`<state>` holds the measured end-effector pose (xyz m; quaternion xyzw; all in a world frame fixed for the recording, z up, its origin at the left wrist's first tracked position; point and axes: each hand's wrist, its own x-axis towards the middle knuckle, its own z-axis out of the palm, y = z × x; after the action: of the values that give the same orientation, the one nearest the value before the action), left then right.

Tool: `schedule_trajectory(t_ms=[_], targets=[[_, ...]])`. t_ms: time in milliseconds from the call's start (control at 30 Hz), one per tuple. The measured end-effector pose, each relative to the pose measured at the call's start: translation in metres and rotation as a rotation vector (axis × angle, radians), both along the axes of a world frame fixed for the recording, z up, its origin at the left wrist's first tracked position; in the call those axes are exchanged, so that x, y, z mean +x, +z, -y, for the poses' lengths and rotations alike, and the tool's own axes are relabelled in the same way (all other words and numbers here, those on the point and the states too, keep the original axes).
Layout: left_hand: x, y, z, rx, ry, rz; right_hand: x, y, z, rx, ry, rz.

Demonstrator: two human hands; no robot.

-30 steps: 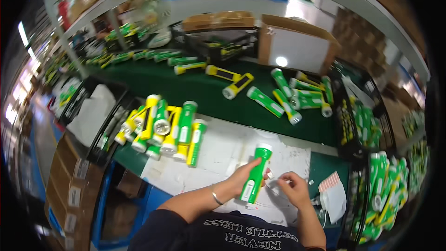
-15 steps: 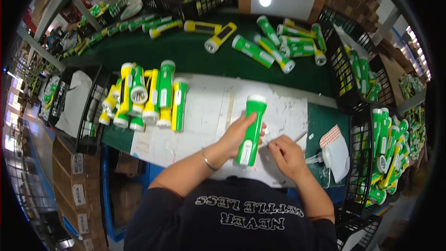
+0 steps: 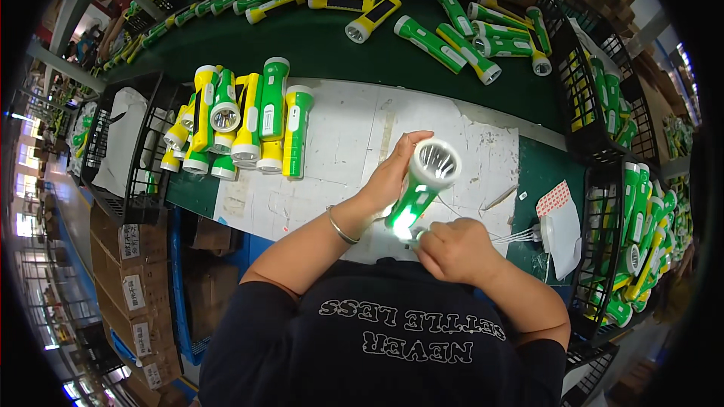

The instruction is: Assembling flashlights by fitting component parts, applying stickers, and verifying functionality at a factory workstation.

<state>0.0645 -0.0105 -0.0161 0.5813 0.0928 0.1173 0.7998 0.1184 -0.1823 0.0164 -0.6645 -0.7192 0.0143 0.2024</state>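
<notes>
In my left hand [image 3: 387,183] is a green flashlight [image 3: 416,202] with a white head, held over the white work surface [image 3: 347,136]. Its reflector end tilts up toward the view, and a bright glare covers its lower end. Close by that lower end, my right hand [image 3: 461,250] is closed with the fingers pinched. What it pinches is too small to make out. Thin white wires [image 3: 513,239] run from beside my right hand to a white piece [image 3: 559,235] on the right. Left of my hands lies a pile of green and yellow flashlights [image 3: 273,109].
More flashlights [image 3: 430,44] lie scattered across the green bench [image 3: 339,53] at the back. Black crates stand on both sides: one [image 3: 136,151] at left, and one [image 3: 599,249] at right beside piled flashlights [image 3: 641,234]. Cardboard boxes [image 3: 128,286] are stacked at lower left.
The flashlight has turned so its reflector faces up toward the view. My right hand has moved left and down to the flashlight's lower end. The whole view has shifted a little.
</notes>
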Motion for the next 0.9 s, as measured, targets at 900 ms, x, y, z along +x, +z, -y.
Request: schedule_trajectory(t_ms=[900], targets=[[0.004, 0.034, -0.015, -0.711, 0.284, 0.102, 0.003, -0.004, 0.001, 0.501, 0.114, 0.036]])
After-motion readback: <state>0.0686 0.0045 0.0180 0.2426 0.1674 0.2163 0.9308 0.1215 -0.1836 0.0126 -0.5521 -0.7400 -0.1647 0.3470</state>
